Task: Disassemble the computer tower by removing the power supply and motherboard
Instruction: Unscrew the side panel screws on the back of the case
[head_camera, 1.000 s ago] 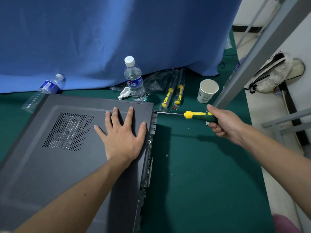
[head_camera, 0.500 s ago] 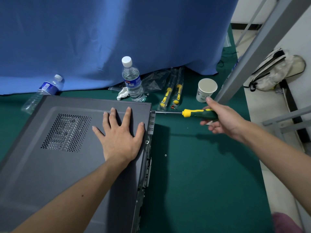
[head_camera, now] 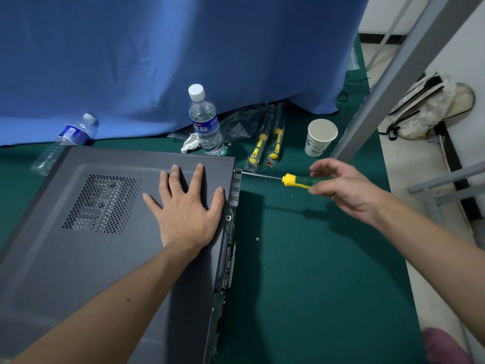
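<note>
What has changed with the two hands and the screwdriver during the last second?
The right hand loosened its full grip on the screwdriver; now its fingers are spread and only the fingertips pinch the handle. The left hand stayed flat on the computer tower, and the tip stayed at its rear edge.

This looks like a small work room set up for filming. A big blue curtain (head_camera: 170,56) hangs behind a table with a green cloth (head_camera: 315,271). Spare screwdrivers in plastic bags (head_camera: 265,145) lie near a paper cup (head_camera: 320,137).
</note>
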`<state>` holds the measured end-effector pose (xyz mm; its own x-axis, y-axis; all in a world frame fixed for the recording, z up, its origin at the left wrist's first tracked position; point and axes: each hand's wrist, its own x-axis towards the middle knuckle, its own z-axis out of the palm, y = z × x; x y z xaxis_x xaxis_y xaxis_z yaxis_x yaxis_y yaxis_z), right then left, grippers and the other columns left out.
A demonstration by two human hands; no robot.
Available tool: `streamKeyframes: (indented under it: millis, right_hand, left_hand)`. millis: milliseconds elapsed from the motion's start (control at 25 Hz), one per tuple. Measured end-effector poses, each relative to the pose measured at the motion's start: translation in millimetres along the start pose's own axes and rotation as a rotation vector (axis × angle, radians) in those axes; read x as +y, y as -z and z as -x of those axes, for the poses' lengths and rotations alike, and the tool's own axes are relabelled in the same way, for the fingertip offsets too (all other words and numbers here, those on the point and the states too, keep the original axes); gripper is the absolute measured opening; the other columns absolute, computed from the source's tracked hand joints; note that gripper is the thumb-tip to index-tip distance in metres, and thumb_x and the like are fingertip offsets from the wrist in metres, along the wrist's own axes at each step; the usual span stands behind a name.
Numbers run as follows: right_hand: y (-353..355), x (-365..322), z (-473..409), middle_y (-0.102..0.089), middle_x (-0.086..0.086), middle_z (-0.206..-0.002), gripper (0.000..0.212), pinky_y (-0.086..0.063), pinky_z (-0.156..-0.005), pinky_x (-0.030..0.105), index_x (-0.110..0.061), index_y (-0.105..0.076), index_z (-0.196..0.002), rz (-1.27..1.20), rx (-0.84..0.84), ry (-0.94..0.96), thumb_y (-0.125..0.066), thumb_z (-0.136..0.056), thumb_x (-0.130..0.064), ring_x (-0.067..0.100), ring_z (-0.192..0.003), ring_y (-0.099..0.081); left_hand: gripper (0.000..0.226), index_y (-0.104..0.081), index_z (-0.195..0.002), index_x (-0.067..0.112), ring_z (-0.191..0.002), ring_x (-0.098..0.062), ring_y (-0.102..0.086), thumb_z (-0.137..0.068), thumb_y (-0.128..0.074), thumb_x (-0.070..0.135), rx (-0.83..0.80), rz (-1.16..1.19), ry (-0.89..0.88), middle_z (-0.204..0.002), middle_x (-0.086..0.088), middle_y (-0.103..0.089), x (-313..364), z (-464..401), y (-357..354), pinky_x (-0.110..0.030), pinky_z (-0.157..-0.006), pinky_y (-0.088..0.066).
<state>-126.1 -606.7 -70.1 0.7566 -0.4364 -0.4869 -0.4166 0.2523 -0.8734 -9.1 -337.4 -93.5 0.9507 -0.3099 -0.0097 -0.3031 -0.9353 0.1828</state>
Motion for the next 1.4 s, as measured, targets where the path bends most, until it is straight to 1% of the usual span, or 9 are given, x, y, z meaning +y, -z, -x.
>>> streamKeyframes:
  millis: [160, 360, 600, 720, 800, 1000, 1120, 1200, 1400]
  right_hand:
    - [-5.7, 1.8, -2.7, -0.063, 0.006, -0.083, 0.008, -0.049, -0.073, 0.027, -0.013, -0.064, -0.090, -0.180, 0.120, -0.073, -0.062, -0.094, -0.020, 0.015, -0.076, -0.061]
    - [-18.0, -1.2, -8.4, -0.060, 0.009, -0.075, 0.004, -0.057, -0.062, 0.028, -0.009, -0.059, -0.091, -0.629, 0.320, -0.009, -0.059, -0.094, -0.006, 0.021, -0.077, -0.067]
    - [-10.1, 2.5, -4.7, -0.054, 0.008, -0.072, 0.043, -0.031, -0.036, 0.018, -0.016, -0.057, -0.091, 0.183, 0.235, -0.248, -0.044, -0.098, -0.057, 0.011, -0.040, -0.036]
    - [-3.6, 0.6, -5.3, -0.050, 0.004, -0.074, 0.008, -0.034, -0.047, 0.022, -0.018, -0.058, -0.088, -0.148, 0.147, -0.090, -0.058, -0.095, -0.014, 0.013, -0.053, -0.044]
    - [0.0, -1.1, -4.4, -0.058, 0.003, -0.084, 0.027, -0.043, -0.062, 0.024, -0.021, -0.060, -0.092, -0.344, 0.082, -0.013, -0.061, -0.084, 0.005, 0.015, -0.073, -0.056]
    - [-3.7, -5.8, -2.1, -0.051, 0.004, -0.083, 0.038, -0.040, -0.042, 0.022, -0.014, -0.062, -0.096, 0.196, 0.120, -0.167, -0.051, -0.097, -0.050, 0.015, -0.049, -0.045]
    - [-2.6, -2.8, -4.7, -0.049, 0.002, -0.083, 0.005, -0.037, -0.048, 0.021, -0.016, -0.062, -0.095, 0.006, 0.132, -0.029, -0.062, -0.095, -0.021, 0.013, -0.057, -0.044]
    - [-0.8, -1.2, -3.6, -0.057, 0.004, -0.096, 0.021, -0.049, -0.063, 0.023, -0.017, -0.063, -0.098, -0.186, 0.101, 0.024, -0.067, -0.086, 0.000, 0.014, -0.074, -0.056]
    - [-4.5, -3.3, -2.5, -0.061, 0.008, -0.081, 0.035, -0.045, -0.048, 0.024, -0.014, -0.062, -0.095, 0.142, 0.131, -0.134, -0.055, -0.095, -0.049, 0.014, -0.049, -0.047]
  left_hand:
    - [0.068, -0.016, -0.153, 0.043, -0.150, -0.027, 0.003, -0.091, -0.023, 0.070, -0.004, 0.002, 0.000, -0.163, -0.008, -0.011, 0.7, -0.6, 0.5, -0.064, -0.115, 0.002]
    - [0.068, -0.017, -0.152, 0.043, -0.150, -0.026, 0.003, -0.090, -0.022, 0.070, -0.004, 0.015, -0.001, -0.162, -0.007, -0.011, -0.1, -0.6, 0.4, -0.064, -0.115, 0.002]
    - [0.069, -0.017, -0.153, 0.042, -0.150, -0.027, 0.001, -0.090, -0.021, 0.071, 0.001, 0.011, 0.000, -0.162, -0.007, -0.012, 0.4, -0.5, -0.4, -0.065, -0.115, 0.001]
    - [0.070, -0.017, -0.152, 0.043, -0.150, -0.027, 0.001, -0.089, -0.019, 0.072, -0.002, 0.013, 0.002, -0.162, -0.008, -0.012, 0.3, 0.2, 0.1, -0.064, -0.115, 0.001]
    - [0.070, -0.017, -0.152, 0.044, -0.150, -0.027, 0.002, -0.088, -0.019, 0.072, -0.003, 0.012, 0.001, -0.162, -0.008, -0.012, 0.6, 0.4, 0.3, -0.064, -0.115, 0.001]
    - [0.068, -0.018, -0.152, 0.043, -0.150, -0.027, 0.001, -0.090, -0.023, 0.071, -0.003, 0.011, 0.003, -0.162, -0.007, -0.013, -0.5, 0.2, -0.4, -0.064, -0.116, 0.000]
    - [0.070, -0.019, -0.152, 0.043, -0.150, -0.027, 0.000, -0.088, -0.020, 0.072, 0.002, 0.011, 0.004, -0.162, -0.007, -0.013, -0.4, -0.1, -1.0, -0.064, -0.116, 0.000]
    - [0.072, -0.019, -0.152, 0.044, -0.150, -0.027, -0.001, -0.086, -0.017, 0.073, 0.002, 0.009, 0.007, -0.162, -0.007, -0.014, -0.2, -0.4, -1.1, -0.064, -0.115, 0.000]
    - [0.072, -0.020, -0.151, 0.044, -0.150, -0.026, -0.002, -0.085, -0.018, 0.074, 0.012, 0.014, 0.011, -0.162, -0.006, -0.015, -0.5, -1.3, -2.6, -0.063, -0.115, -0.001]
